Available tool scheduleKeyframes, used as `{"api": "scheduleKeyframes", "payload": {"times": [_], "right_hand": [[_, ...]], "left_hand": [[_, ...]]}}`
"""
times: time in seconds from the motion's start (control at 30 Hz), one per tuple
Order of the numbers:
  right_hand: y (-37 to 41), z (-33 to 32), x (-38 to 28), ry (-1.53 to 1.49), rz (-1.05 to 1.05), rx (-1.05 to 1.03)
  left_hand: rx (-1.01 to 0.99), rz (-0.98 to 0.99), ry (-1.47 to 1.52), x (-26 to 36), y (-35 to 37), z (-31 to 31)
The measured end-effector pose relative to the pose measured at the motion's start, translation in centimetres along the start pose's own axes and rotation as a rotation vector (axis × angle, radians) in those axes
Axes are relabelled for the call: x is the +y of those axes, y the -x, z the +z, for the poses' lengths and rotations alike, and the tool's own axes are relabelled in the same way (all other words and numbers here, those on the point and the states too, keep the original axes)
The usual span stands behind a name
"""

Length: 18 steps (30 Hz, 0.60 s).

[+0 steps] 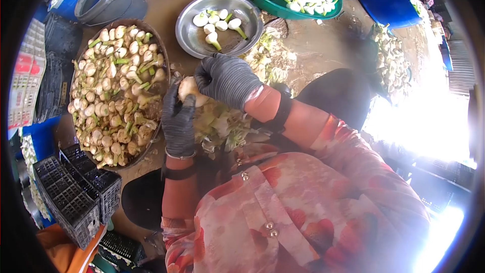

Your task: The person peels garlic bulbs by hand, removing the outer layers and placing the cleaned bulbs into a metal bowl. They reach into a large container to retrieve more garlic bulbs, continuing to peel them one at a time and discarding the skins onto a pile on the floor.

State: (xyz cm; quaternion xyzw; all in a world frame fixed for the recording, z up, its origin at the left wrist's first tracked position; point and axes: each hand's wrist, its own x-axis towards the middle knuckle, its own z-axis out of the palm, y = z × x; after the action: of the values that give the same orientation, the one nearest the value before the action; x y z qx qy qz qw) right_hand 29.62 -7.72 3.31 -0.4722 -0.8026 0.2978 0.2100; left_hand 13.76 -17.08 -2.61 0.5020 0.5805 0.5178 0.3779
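In a dark grey ribbed glove, my left hand (179, 121) is wrapped round a pale garlic bulb (189, 90). My right hand (227, 80), gloved alike, has its fingers curled in against the bulb's upper right side; its fingertips are partly hidden. Left of my hands is a wide round basket (166, 60) heaped with brownish, unpeeled garlic bulbs (113, 91). Just above them a steel bowl (184, 45) holds several clean white bulbs with short green stems (221, 24). Loose peelings (222, 124) lie below and right of my hands.
A green basket (285, 14) full of white bulbs stands at the top. Around it are a grey bucket (118, 7), blue containers (389, 2) and another garlic heap (391, 60) at right. Black crates (76, 192) stand at lower left. My knees flank the peelings.
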Motion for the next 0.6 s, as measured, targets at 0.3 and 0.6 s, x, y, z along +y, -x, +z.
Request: {"api": "scheduleKeyframes", "payload": {"times": [0.3, 0.6], "right_hand": [[-2.2, 1.9, 9.5, -0.239, 0.549, -0.320], [-0.4, -2.1, 3.0, -0.061, -0.328, -0.002]], "left_hand": [[-0.077, -0.203, 0.376, 2.3, -1.4, -0.8], [-0.155, -0.062, -0.001, 2.8, -1.8, -0.3]]}}
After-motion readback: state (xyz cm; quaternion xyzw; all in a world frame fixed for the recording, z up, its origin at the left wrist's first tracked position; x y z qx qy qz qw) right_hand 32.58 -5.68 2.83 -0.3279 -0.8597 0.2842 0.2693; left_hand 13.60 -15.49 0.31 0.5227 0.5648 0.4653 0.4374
